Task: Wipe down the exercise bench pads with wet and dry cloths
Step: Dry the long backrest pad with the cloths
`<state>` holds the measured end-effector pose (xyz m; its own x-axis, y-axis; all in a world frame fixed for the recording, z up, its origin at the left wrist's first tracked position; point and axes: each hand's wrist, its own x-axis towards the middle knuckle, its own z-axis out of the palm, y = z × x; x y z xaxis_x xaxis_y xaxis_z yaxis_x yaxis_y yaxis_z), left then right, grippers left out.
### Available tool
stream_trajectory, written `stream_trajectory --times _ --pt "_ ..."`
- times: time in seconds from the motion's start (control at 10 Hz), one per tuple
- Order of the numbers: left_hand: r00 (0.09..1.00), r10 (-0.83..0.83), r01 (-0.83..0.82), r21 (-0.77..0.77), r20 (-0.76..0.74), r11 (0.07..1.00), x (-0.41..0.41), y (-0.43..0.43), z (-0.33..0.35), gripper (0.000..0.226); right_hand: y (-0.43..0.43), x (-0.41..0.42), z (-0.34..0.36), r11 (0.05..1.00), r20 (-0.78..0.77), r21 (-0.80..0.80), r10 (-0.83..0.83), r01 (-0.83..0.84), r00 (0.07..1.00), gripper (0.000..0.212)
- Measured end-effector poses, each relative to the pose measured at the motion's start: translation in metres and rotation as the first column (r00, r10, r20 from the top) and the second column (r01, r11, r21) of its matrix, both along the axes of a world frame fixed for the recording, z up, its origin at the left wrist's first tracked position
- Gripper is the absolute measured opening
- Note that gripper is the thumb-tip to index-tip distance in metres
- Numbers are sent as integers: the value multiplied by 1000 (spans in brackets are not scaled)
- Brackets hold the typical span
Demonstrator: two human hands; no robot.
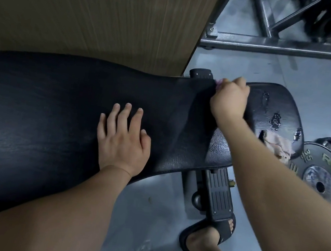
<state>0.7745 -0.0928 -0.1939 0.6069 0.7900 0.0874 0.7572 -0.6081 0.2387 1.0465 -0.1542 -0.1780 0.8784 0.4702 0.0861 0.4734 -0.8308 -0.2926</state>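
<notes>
The long black back pad (47,111) of the bench runs from the left edge to the middle. The smaller seat pad (275,105) continues to the right; its cover is cracked and torn. My left hand (123,141) rests flat on the back pad with fingers spread. My right hand (229,99) is curled at the far edge where the two pads meet, gripping a pinkish cloth (218,83) of which only a small bit shows. A second, peach cloth (276,146) lies crumpled on the near right edge of the seat pad.
A wood-grain panel (91,12) stands right behind the bench. Weight plates (321,175) lie on the grey floor at the right. A steel rack frame (274,45) crosses the top right. Below the seat are the bench's black foot plate (219,194) and my sandalled foot (207,234).
</notes>
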Motion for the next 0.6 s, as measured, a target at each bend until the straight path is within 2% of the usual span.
stream_trajectory --times 0.1,0.2,0.3,0.4,0.5,0.6 --pt "1000 2 -2 -1 13 1000 0 0 1 55 -9 -22 -8 948 74 65 307 -311 949 29" --pt "1000 3 -3 2 15 1000 0 -1 1 55 -28 3 -4 951 83 -5 308 -309 948 37" --pt "1000 6 -6 4 13 1000 0 -2 1 55 -25 8 -3 997 -13 49 -62 62 998 36" --pt "1000 1 -1 6 15 1000 0 -2 0 55 -10 -27 -3 995 -21 92 38 -36 999 34" --pt "1000 1 -1 10 17 1000 0 -2 0 55 -29 -33 -5 937 38 35 347 -348 937 25" --pt "1000 4 -4 17 18 1000 1 -2 0 55 -40 -3 -4 984 88 43 166 -170 982 30"
